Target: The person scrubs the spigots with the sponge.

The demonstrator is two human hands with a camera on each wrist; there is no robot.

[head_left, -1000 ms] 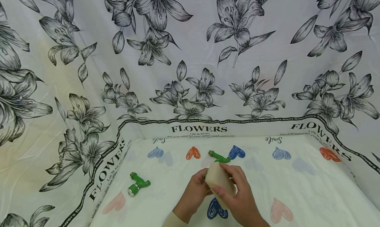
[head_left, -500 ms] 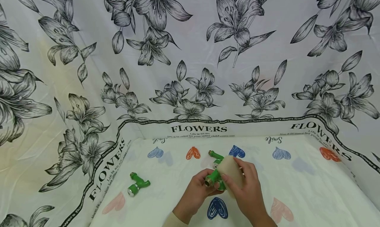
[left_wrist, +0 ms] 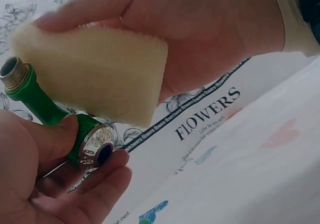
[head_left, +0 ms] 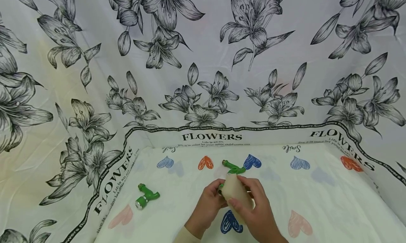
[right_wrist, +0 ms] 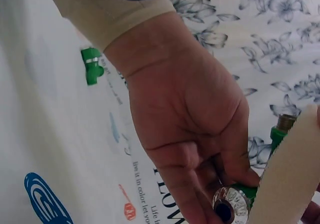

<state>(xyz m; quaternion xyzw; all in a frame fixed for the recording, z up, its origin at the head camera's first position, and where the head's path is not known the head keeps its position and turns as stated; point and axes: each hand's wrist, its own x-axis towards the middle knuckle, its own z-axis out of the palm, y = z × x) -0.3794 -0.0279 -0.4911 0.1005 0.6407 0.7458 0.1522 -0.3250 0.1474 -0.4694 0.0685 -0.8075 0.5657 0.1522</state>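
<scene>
1. The left hand [head_left: 207,202] clamps a green tap [left_wrist: 60,126] above the counter's [head_left: 317,200] near edge.
2. The right hand [head_left: 253,209] pinches a sponge [head_left: 234,193] against it; wiping looks underway.
3. Two taps [head_left: 146,196] lie apart, seemingly unwiped.

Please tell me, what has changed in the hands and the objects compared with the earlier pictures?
The right hand has slid the cream rectangular sponge back toward the person, so it again covers the green plastic tap with a brass threaded end, which was exposed half a second ago. The left hand keeps gripping that tap. The two other green taps, left and behind, lie unmoved on the heart-printed cloth.
</scene>
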